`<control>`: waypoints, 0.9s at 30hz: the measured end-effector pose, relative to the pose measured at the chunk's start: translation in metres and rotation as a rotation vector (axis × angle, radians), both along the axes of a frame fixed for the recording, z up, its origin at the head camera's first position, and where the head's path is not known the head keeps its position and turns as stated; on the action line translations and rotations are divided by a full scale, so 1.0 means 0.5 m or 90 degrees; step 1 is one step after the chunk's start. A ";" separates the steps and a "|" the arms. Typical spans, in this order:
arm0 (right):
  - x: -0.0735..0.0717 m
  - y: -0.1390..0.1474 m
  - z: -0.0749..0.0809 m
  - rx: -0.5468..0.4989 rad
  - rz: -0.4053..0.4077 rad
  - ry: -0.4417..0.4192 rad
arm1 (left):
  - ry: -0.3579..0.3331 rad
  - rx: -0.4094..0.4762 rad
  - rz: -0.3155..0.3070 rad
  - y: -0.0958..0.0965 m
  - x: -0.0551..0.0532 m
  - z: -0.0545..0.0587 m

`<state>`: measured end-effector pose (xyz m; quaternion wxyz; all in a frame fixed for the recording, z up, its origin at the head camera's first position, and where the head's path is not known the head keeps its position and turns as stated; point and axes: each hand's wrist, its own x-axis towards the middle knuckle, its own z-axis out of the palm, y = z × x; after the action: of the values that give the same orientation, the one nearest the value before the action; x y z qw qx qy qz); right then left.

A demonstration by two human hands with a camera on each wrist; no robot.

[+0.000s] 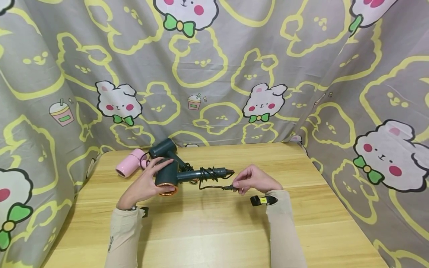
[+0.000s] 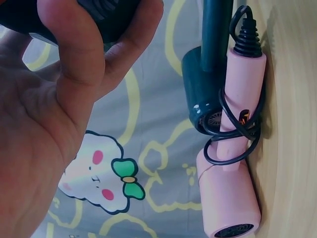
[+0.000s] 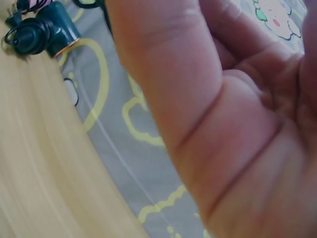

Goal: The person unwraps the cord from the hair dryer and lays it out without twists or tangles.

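My left hand grips the barrel of a dark teal hair dryer with a copper-coloured rim, held up over the table with its handle pointing right. A black cord is wound round that handle, and its loose end runs off to the right. There my right hand pinches the plug end of the cord between thumb and fingers. The prongs are hidden by the fingers. In the left wrist view, the left thumb and fingers curl about the dryer's barrel. The right wrist view shows mostly the hand itself.
Behind the left hand, a pink hair dryer lies on the wooden table, its cord wrapped round its handle. Beside it lies a second dark teal hair dryer. A patterned curtain surrounds the table's back and sides.
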<state>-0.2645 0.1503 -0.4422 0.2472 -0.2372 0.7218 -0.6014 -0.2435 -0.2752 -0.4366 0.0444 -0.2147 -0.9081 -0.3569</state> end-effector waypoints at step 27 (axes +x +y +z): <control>-0.039 0.002 -0.080 0.103 -0.031 -0.083 | -0.002 -0.004 -0.004 0.006 0.004 0.008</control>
<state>-0.2839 0.1514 -0.4823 0.2974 -0.1594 0.7559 -0.5610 -0.2417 -0.2722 -0.4327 0.0408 -0.2168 -0.9087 -0.3542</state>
